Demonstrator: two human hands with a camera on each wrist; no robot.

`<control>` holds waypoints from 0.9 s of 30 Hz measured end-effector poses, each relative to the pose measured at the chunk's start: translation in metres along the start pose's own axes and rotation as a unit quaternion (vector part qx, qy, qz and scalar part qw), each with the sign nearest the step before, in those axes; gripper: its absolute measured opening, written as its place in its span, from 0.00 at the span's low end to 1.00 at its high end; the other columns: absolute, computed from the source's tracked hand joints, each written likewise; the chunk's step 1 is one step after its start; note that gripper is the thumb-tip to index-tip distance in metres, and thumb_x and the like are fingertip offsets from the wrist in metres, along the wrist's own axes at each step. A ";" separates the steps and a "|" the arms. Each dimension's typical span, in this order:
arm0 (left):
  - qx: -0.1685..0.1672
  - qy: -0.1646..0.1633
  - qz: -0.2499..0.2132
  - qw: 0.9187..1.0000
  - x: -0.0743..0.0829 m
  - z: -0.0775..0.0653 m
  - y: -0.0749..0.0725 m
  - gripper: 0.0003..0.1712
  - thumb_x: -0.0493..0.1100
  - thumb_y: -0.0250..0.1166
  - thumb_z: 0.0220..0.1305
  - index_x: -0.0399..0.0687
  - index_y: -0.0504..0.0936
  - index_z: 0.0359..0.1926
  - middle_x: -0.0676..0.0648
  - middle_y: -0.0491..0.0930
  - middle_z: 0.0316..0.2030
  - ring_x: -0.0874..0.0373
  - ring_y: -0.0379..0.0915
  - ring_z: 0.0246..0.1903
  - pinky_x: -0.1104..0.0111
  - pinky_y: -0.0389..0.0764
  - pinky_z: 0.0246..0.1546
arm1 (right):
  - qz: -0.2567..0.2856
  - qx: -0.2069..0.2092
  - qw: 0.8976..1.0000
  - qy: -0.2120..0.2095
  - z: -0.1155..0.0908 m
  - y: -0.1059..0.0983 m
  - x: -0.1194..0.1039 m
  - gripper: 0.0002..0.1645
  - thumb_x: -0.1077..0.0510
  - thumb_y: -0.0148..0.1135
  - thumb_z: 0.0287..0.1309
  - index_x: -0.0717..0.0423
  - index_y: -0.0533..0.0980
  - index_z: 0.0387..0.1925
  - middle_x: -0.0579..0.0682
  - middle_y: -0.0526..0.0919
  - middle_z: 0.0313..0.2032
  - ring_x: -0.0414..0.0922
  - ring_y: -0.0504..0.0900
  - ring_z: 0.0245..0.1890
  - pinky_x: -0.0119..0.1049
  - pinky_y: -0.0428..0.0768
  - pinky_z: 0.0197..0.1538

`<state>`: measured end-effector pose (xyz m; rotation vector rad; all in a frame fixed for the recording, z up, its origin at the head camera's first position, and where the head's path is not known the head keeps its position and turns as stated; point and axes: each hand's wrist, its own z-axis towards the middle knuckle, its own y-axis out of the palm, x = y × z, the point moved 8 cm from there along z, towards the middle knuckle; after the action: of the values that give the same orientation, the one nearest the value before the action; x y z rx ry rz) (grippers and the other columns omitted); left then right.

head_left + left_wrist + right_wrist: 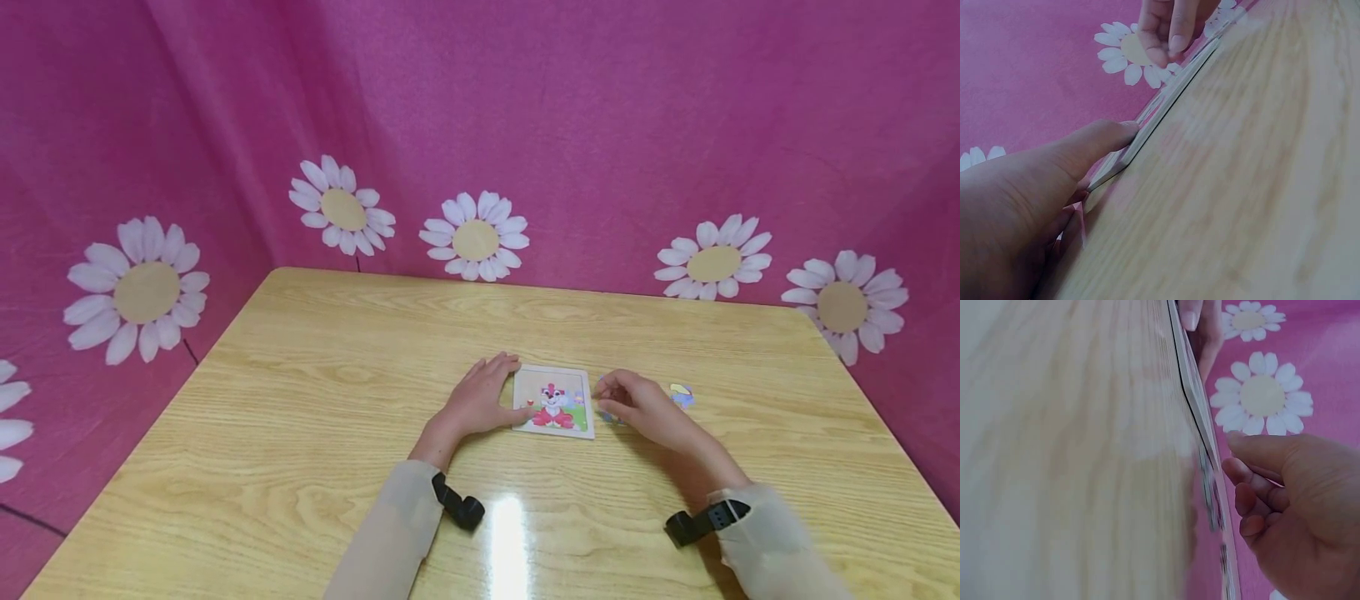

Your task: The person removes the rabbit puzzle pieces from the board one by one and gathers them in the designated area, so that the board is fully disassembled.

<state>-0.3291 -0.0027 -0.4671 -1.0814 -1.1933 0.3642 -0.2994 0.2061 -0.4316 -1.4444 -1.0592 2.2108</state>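
Note:
A square puzzle board (pixel 572 381) with a pale frame and a red-and-white cartoon animal lies flat on the table. My left hand (pixel 480 402) holds its left side, thumb on the near part of the face and fingers at the far left corner. Just right of the board hovers my right hand (pixel 647 408), fingers loosely bent. Thumb and forefinger stand apart in the right wrist view, with nothing visible between them. Colourful puzzle pieces (pixel 1208 494) lie beneath that hand, partly hidden from the head view. Another loose piece (pixel 682 395), blue and yellow, lies beyond its knuckles.
The wooden table (pixel 315 400) carries a bright light reflection near its front. A pink curtain (pixel 570 125) printed with white daisies hangs behind the table and at its sides. Black straps with small cameras (pixel 468 512) sit on both wrists.

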 end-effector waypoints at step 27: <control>-0.008 -0.006 -0.005 1.000 -0.001 -0.001 -0.001 0.49 0.65 0.66 0.57 0.50 0.60 0.74 0.52 0.56 0.76 0.59 0.41 0.78 0.62 0.41 0.80 | -0.038 -0.103 0.993 0.033 0.044 0.044 -0.018 0.15 0.62 0.66 0.59 0.66 0.76 0.46 0.51 0.75 0.31 0.40 0.69 0.30 0.27 0.69 0.33</control>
<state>-0.3288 -0.0039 -0.4668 -1.0886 -1.2132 0.3541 -0.3235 0.1475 -0.4412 -1.5208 -1.3300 2.0352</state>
